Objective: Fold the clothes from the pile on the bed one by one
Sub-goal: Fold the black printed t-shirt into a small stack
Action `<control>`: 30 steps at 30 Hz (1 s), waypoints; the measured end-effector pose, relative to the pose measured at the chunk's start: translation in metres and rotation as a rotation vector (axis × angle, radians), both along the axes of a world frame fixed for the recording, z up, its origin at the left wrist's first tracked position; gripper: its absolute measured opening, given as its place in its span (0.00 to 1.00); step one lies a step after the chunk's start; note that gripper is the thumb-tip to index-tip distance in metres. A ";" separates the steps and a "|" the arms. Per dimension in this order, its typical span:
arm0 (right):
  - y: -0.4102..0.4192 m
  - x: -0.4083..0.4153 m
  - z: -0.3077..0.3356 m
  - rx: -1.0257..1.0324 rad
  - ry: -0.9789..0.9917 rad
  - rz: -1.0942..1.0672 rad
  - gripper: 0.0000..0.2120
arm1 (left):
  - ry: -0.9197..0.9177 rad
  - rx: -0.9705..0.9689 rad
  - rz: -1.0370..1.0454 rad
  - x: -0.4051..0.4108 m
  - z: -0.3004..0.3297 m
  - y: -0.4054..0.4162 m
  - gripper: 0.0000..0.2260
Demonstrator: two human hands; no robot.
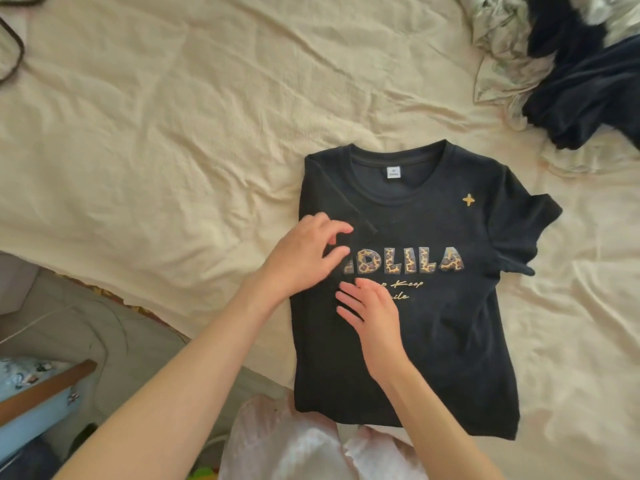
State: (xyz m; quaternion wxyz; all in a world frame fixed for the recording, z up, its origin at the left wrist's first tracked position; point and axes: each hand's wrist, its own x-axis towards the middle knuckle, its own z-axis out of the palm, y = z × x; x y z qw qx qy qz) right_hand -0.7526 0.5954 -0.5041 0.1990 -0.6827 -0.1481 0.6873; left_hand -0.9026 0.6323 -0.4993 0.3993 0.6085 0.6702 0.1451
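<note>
Left sleeve folded in, right sleeve not yet.

Nearest, right hand (372, 315) flat and open on black cotton T-shirt with leopard-print lettering (433, 306), pinning it; left hand (304, 254) loosely curled on the tucked sleeve, gripping nothing — beyond, cream bedsheet (173, 133), then dark pile of clothes (588, 84).

Soft, even daylight falls on my bed (173, 133); shadows are faint, edges bend, and the picture is slightly soft.

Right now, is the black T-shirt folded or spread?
Partly folded. The T-shirt's left side is turned in over the front, under the left hand; the right sleeve still sticks out on the bed.
</note>
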 end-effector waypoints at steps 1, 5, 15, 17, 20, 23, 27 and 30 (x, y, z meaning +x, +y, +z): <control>0.007 0.009 -0.001 -0.013 -0.001 -0.022 0.08 | 0.048 0.037 0.072 0.000 -0.003 -0.009 0.14; 0.047 0.009 -0.005 -0.026 0.021 0.078 0.13 | 0.272 0.033 0.324 0.006 -0.013 -0.047 0.18; 0.109 -0.015 -0.023 0.204 -0.525 0.453 0.14 | 0.464 -0.004 0.212 0.036 -0.023 -0.074 0.12; 0.108 -0.003 -0.021 0.208 -0.501 0.443 0.07 | 0.449 -0.023 0.210 0.037 -0.020 -0.078 0.14; 0.102 0.031 -0.011 0.294 -0.558 0.433 0.06 | 0.439 -0.050 0.237 0.046 -0.012 -0.082 0.15; 0.102 0.087 0.003 0.373 -0.753 0.326 0.07 | 0.444 -0.064 0.178 0.068 -0.008 -0.079 0.20; 0.112 0.161 0.011 0.181 -0.958 0.173 0.14 | 0.444 -0.168 -0.008 0.106 -0.014 -0.059 0.26; 0.126 0.184 0.011 -0.229 -0.430 -0.216 0.14 | 0.434 -0.275 -0.042 0.127 -0.022 -0.036 0.27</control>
